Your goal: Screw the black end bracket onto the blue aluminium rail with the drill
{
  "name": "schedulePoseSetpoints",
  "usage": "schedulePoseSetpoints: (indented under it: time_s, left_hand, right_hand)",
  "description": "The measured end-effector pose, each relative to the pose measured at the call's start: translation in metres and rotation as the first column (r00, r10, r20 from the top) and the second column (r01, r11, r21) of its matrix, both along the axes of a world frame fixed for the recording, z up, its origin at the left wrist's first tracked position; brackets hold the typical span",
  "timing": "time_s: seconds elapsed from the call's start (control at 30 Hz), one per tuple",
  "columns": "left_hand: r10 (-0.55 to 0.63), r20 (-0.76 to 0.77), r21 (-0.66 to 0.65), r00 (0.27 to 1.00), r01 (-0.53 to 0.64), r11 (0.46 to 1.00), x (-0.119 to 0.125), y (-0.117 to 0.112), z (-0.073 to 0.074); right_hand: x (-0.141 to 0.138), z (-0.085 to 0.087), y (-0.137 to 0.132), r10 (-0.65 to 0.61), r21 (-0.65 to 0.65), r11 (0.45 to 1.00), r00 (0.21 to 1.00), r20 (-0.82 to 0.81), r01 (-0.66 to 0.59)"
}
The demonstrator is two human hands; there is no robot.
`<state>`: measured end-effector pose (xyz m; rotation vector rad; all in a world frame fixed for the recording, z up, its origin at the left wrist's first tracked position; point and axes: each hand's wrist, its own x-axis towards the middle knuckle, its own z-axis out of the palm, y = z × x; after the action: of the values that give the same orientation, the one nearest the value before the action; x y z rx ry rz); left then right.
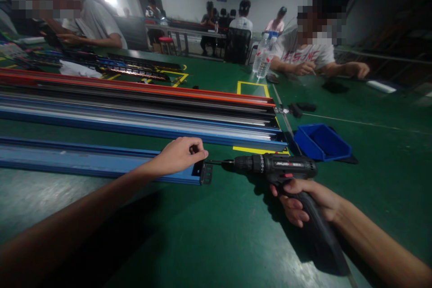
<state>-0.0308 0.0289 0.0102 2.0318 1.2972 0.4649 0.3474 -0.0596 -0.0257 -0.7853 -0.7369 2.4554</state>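
Note:
My right hand [300, 202] is wrapped round the grip of a black cordless drill [286, 166], which points left. Its long bit [218, 162] reaches to a black end bracket [207, 174] on the near blue metal rail [101, 159]. Over that rail's right end lies my left hand [184, 155], thumb and forefinger closed together beside the tip of the bit. What those fingers hold, if anything, is hidden.
Behind lie several long rails [202, 121] in blue, black and orange. A blue bin [322, 141] stands right of them on the green table [202, 243]. Two water bottles [263, 60] stand farther back. A co-worker [310, 49] sits opposite, with other people beyond.

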Motion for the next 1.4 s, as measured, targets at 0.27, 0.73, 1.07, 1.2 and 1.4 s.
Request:
schedulePoseSetpoints:
  time_s: [0.27,0.73,1.07,1.2,1.4]
  left_hand:
    - [-0.008,-0.005,0.013,1.000,0.008,1.000,-0.0006,0.0021,-0.0028]
    - [-0.018,0.011,0.009,1.000,0.018,1.000,-0.0024,0.0022,-0.0039]
    - [-0.002,0.009,-0.014,1.000,0.002,1.000,-0.0006,0.0009,-0.0017]
    - [-0.002,0.000,-0.016,1.000,0.002,1.000,-0.0005,0.0012,-0.0018]
    - [0.007,0.006,-0.019,1.000,-0.007,1.000,-0.0015,0.0011,-0.0029]
  right_hand:
    - [-0.0012,-0.0001,0.0004,0.007,-0.001,1.000,1.000,-0.019,-0.007]
    - [-0.0012,0.0015,-0.0006,-0.011,-0.004,1.000,1.000,-0.005,0.011]
    - [-0.0018,0.0049,-0.0009,-0.010,-0.014,1.000,1.000,0.002,0.010]
    - [-0.0021,0.0053,-0.0016,-0.012,-0.009,1.000,1.000,0.021,0.013]
    - [-0.0012,0.0021,-0.0016,-0.010,-0.004,1.000,1.000,0.021,0.011]
